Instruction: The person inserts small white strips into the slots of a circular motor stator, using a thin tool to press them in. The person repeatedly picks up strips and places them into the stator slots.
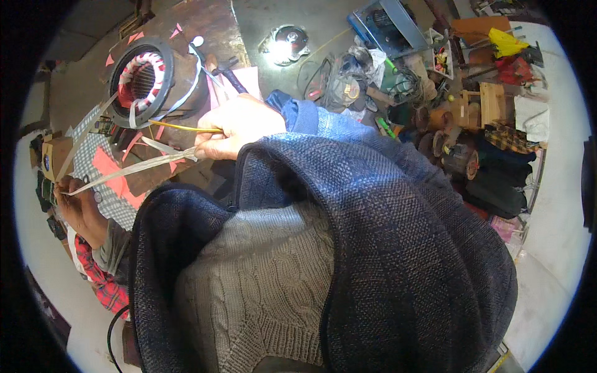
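A round motor stator (163, 87) rests on its side on the brown workbench (214, 28). Its coil ends (151, 60) are bound with white tape over red lining. White cloth tape (134, 168) stretches between my two hands, and another length runs from my left hand up to the stator. My right hand (239, 127), just right of the stator, is closed on bunched tape. A thin yellow tube or wire (186, 128) reaches from its fingers to the stator's lower rim. Lower left, my left hand (81, 208) pinches the tape; its fingertips are partly hidden.
A hammer (229, 76) lies behind my right hand by pink sheets. Pink scraps (115, 177) lie on a checked cloth (84, 155). On the floor are a lit metal motor part (289, 45), a blue machine (387, 28), tangled cables (348, 87) and, at right, piled clothes (497, 180).
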A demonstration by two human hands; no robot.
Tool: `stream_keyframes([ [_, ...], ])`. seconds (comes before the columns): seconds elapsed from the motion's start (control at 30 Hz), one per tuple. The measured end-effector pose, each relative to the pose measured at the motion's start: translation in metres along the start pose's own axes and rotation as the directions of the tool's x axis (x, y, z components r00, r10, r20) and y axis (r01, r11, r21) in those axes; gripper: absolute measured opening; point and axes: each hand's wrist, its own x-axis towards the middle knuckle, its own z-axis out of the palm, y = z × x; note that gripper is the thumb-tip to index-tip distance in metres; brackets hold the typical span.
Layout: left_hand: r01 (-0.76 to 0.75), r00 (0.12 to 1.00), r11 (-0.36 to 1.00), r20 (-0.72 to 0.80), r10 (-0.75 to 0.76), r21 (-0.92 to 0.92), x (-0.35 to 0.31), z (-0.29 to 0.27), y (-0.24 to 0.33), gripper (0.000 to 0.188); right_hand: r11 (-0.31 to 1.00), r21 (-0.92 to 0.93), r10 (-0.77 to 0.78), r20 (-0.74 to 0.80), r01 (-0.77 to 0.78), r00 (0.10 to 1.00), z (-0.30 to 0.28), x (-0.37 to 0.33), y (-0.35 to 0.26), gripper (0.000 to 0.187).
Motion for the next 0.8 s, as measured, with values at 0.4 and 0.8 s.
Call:
stream_keyframes([
  [0.4, 0.184, 0.980, 0.951, -0.027, -0.196, -0.247, 0.061, -0.165, 0.018, 0.012, 0.986, -0.024, 0.163, -0.066, -0.165, 0.984, 0.078, 0.111, -0.034, 0.026],
  [0.8, -0.206, 0.977, 0.524, 0.204, 0.063, 0.827, 0.035, -0.190, -0.026, 0.016, 0.947, -0.301, -0.139, -0.081, 0.108, 0.987, 0.098, 0.152, -0.021, 0.024],
])
